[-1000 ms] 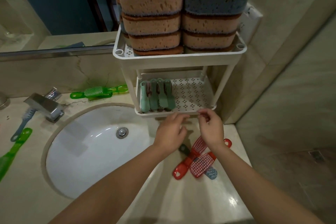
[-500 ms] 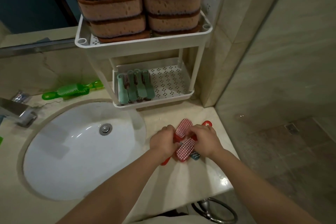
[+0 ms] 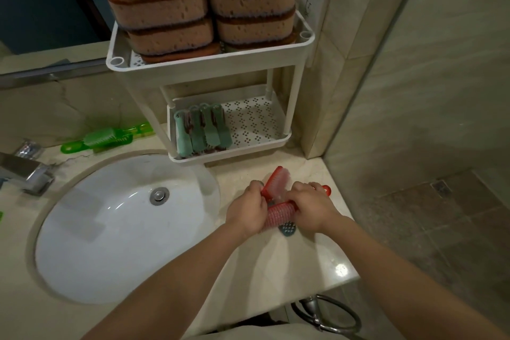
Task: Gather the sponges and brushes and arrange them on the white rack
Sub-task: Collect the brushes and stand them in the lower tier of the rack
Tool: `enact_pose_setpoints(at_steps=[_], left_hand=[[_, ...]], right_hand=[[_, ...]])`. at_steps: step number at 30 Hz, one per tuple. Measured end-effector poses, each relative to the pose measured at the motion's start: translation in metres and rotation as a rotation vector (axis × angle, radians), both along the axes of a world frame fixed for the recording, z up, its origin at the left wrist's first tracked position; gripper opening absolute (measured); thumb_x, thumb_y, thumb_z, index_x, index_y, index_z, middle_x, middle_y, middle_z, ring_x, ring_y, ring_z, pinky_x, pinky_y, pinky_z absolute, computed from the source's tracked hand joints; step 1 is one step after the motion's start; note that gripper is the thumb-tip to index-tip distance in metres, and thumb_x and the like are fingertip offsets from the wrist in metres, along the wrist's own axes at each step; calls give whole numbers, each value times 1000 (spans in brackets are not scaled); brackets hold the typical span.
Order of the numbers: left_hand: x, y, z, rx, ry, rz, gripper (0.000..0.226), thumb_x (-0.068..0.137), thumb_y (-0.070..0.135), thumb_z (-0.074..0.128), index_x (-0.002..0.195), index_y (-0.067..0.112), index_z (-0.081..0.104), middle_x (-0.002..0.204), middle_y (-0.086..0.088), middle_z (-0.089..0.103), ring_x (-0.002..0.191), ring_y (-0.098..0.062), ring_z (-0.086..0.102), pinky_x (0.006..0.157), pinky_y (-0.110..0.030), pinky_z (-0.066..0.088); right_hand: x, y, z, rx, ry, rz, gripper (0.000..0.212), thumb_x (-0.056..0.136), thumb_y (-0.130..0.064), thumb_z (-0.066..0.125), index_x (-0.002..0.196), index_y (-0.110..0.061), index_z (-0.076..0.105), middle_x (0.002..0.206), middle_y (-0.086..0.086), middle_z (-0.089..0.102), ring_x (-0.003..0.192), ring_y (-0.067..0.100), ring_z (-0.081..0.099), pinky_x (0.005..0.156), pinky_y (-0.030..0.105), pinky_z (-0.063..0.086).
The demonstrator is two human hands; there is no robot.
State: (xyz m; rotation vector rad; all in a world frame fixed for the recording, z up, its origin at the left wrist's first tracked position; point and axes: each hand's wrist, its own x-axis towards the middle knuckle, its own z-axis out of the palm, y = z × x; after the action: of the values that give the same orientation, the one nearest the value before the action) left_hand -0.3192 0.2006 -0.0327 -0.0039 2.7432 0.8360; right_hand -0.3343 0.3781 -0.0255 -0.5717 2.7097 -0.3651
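Observation:
A white two-tier rack stands on the counter behind the sink. Stacked orange and blue sponges fill its top tier. Several teal brushes lie side by side on the left of its lower tier. In front of the rack, my left hand and my right hand both grip two red brushes over the counter, one tilted up between the hands. A small teal brush peeks out beneath them.
Green brushes lie at the back left of the counter. The white sink and chrome tap are on the left. A tiled wall and wall socket stand right of the rack; the counter edge drops to the floor at right.
My hands dropped from the rack's lower tier to the red brushes on the counter and closed on them, lifting one up on edge. The view shifted down and right.

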Motion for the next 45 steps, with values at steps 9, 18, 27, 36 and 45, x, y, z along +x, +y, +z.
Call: enact_pose_setpoints(at_steps=[9, 18, 27, 36, 45], left_hand=[[-36, -26, 38, 315, 193, 367, 6, 99, 35, 38, 104, 33, 41, 87, 13, 62, 73, -4, 60, 57, -29, 49], [-83, -43, 66, 534, 229, 453, 39, 98, 10, 37, 135, 24, 40, 110, 6, 59, 82, -4, 55, 67, -22, 41], [-141, -33, 71, 583, 51, 529, 24, 97, 8, 45, 120, 7, 54, 99, -4, 60, 88, -17, 58, 70, -19, 43], [-173, -32, 61, 648, -32, 560, 33, 95, 10, 48, 127, 14, 50, 115, -6, 63, 96, -17, 58, 82, -25, 46], [-186, -33, 61, 503, -151, 458, 41, 96, 7, 40, 137, 10, 42, 124, -14, 58, 114, -27, 57, 98, -37, 49]], right_hand=[[-24, -26, 28, -269, 113, -142, 9, 86, -24, 42, 94, -26, 45, 91, -4, 49, 78, 16, 51, 64, 32, 36], [-72, -78, 63, -911, -35, -638, 33, 94, -6, 49, 124, -13, 39, 114, 4, 60, 103, 20, 58, 88, 34, 47], [-139, -103, 80, -943, -284, -833, 28, 94, -5, 42, 117, -5, 57, 106, 20, 66, 98, 35, 65, 88, 48, 55], [-190, -119, 57, -750, -337, -823, 35, 100, -26, 43, 118, -1, 59, 116, 17, 65, 109, 34, 61, 97, 45, 49], [-197, -120, 50, -785, -338, -821, 32, 93, -7, 39, 108, -7, 68, 108, 14, 69, 101, 27, 64, 95, 41, 52]])
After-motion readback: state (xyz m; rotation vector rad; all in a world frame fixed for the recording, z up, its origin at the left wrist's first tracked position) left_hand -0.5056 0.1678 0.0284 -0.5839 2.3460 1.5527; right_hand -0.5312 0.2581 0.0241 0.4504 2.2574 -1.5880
